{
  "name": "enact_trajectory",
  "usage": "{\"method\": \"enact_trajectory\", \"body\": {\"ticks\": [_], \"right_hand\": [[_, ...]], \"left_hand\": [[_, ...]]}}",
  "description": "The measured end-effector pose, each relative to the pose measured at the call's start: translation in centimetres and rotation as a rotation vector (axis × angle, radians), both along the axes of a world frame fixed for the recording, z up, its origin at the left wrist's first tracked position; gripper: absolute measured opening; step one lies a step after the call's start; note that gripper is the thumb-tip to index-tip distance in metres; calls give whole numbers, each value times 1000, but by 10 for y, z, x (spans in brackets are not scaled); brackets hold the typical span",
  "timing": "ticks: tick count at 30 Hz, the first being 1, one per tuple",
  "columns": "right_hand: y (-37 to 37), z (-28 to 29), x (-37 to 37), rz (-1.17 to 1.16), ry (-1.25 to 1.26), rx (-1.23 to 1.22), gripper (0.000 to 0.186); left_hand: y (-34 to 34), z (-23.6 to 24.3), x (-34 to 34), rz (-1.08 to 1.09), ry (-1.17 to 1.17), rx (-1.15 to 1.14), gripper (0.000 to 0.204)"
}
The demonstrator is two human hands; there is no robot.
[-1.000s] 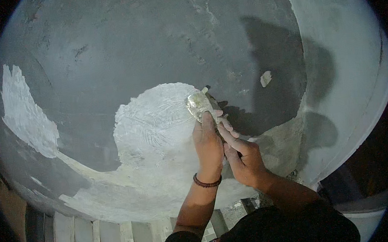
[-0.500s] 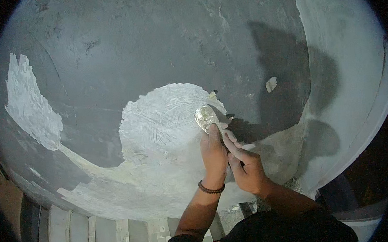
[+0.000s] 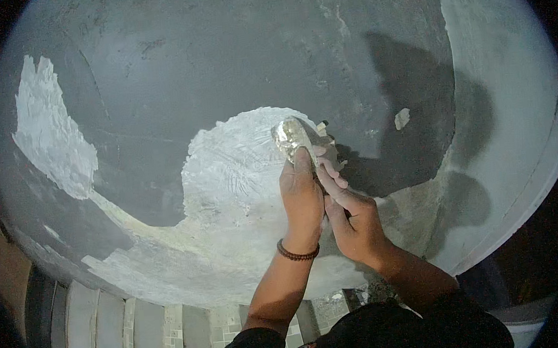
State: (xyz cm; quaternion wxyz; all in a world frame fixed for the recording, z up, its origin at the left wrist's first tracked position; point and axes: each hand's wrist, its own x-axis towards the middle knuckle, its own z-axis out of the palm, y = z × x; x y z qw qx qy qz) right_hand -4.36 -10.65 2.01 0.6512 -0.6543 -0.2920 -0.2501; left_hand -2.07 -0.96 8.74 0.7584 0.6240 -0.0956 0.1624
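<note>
with the left hand [image 3: 302,195], gripped a smeared metal scraper [image 3: 290,137]; set the right hand [image 3: 355,223] close alongside with fingers [image 3: 332,172] extended, but could not tell whether gripping too; held the scraper over the white patch [image 3: 229,161] on the dark grey wall [image 3: 220,68].

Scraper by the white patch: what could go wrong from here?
1. The left hand's thumb lies against the scraper; a slip might nick it.
2. The scraper overlaps the rough white patch in view; if they touch, a tilted edge could gouge it.
3. The bead bracelet might snag or get smeared.
</note>
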Motion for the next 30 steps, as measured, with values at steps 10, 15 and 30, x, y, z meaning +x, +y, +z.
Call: {"method": "enact_trajectory", "body": {"ticks": [10, 15, 30], "right_hand": [[7, 4, 3, 11, -48, 18, 49], [9, -7, -9, -28, -39, -37, 46], [24, -1, -5, 56, 13, -76, 47]], "left_hand": [[8, -2, 3, -30, -133, -60, 32], [9, -21, -5, 56, 160, -13, 38], [33, -12, -1, 632, -594, 961, 37]]}}
